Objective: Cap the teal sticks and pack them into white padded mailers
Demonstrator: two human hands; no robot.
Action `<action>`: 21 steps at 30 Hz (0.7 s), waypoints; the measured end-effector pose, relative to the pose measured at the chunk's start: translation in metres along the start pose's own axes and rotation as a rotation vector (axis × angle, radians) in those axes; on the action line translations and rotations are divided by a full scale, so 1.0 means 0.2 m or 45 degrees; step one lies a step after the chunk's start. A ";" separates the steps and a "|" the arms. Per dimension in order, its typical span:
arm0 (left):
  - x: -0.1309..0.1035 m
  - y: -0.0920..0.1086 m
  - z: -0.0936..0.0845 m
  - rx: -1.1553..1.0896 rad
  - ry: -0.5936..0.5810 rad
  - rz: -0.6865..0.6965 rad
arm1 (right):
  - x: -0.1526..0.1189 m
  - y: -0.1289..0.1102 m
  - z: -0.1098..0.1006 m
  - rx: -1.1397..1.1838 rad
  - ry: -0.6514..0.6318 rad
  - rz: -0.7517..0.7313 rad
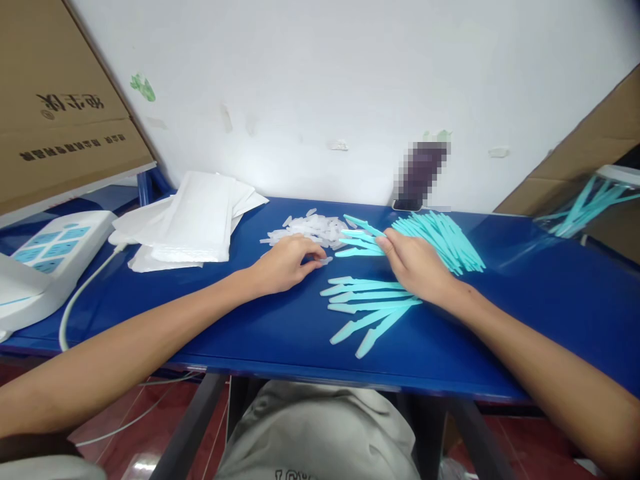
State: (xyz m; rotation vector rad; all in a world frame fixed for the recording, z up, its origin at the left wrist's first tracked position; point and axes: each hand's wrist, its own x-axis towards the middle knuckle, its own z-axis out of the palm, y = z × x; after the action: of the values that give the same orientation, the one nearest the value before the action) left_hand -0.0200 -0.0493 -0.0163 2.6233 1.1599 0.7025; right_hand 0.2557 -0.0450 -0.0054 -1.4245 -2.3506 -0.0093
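My left hand (289, 265) pinches a small translucent cap (327, 261) between thumb and fingers, just in front of a heap of similar caps (320, 228). Several turquoise razor-like sticks (361, 244) are held in my right hand (415, 263), their blade ends fanned out towards the left hand. Nearer the table's front, several more turquoise sticks (367, 307) lie spread with blade ends to the left. Behind and right of my right hand is a large pile of turquoise sticks (443, 240).
White padded sheets (193, 220) lie stacked on the blue table (260, 333) at left, beside a white power strip (65, 253) with a cable. A phone (421, 177) leans on the wall. Cardboard boxes (60, 100) flank the table. Bagged sticks (593, 203) are at far right.
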 end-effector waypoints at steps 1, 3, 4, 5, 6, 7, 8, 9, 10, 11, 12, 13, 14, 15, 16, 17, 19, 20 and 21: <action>0.00 0.00 0.00 -0.025 0.002 -0.042 | 0.00 0.00 0.00 -0.021 0.000 0.003; 0.00 0.01 -0.01 -0.040 -0.035 -0.089 | 0.00 0.00 0.00 -0.081 -0.001 0.014; 0.00 0.01 -0.01 -0.027 -0.069 -0.089 | 0.00 0.00 -0.01 -0.115 0.000 0.021; -0.01 0.01 -0.02 -0.003 -0.111 -0.074 | 0.00 0.00 -0.01 -0.149 0.001 0.027; -0.01 0.01 -0.03 0.032 -0.148 -0.045 | 0.01 0.00 -0.01 -0.177 0.000 0.030; -0.02 0.02 -0.04 0.077 -0.174 -0.014 | 0.01 0.00 -0.01 -0.196 -0.001 0.029; -0.02 0.02 -0.04 0.124 -0.184 0.017 | 0.01 0.00 -0.01 -0.203 -0.004 0.025; -0.02 0.02 -0.04 0.167 -0.178 0.041 | 0.01 0.00 -0.01 -0.196 -0.003 0.018; -0.03 0.02 -0.04 0.191 -0.158 0.058 | 0.01 -0.01 -0.01 -0.180 -0.001 0.009; -0.03 0.02 -0.04 0.187 -0.131 0.065 | 0.00 -0.01 -0.01 -0.161 0.004 0.000; -0.02 0.02 -0.04 0.149 -0.098 0.054 | 0.00 -0.01 -0.01 -0.145 0.013 -0.006; -0.02 0.02 -0.04 0.083 -0.065 0.030 | 0.00 -0.01 -0.01 -0.138 0.023 -0.009; -0.02 0.02 -0.04 -0.001 -0.029 -0.006 | 0.00 -0.01 -0.01 -0.138 0.031 -0.008; -0.02 0.03 -0.04 -0.091 0.009 -0.052 | 0.01 -0.01 -0.01 -0.143 0.039 -0.006; -0.01 0.03 -0.03 -0.179 0.044 -0.100 | 0.01 -0.01 -0.02 -0.149 0.044 -0.001; -0.01 0.04 -0.03 -0.257 0.074 -0.143 | 0.01 -0.02 -0.02 -0.154 0.050 0.002; -0.01 0.06 -0.04 -0.378 0.107 -0.187 | 0.01 -0.02 -0.03 -0.162 0.062 0.004; -0.01 0.07 -0.04 -0.420 0.107 -0.194 | 0.00 -0.02 -0.03 -0.164 0.068 0.004; -0.01 0.09 -0.04 -0.448 0.102 -0.193 | 0.00 -0.02 -0.03 -0.166 0.075 0.002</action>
State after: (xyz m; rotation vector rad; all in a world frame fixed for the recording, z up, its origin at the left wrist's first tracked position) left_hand -0.0149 -0.0632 -0.0039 2.2119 1.1238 0.8953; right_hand 0.2541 -0.0476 0.0010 -1.4652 -2.3378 -0.2048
